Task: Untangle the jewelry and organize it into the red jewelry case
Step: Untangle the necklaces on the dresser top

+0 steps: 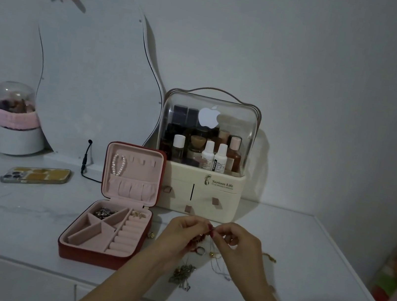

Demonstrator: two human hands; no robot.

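Both hands (210, 234) pinch something too small to identify.

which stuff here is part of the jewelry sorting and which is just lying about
Job: red jewelry case, pearl bracelet, tangled jewelry, both hands, left and right.

Lying about: phone, cosmetics organizer, mirror, cable.

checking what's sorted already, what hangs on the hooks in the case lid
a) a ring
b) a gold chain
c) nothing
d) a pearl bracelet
d: a pearl bracelet hangs from a hook at the left of the pink lid of the red jewelry case.
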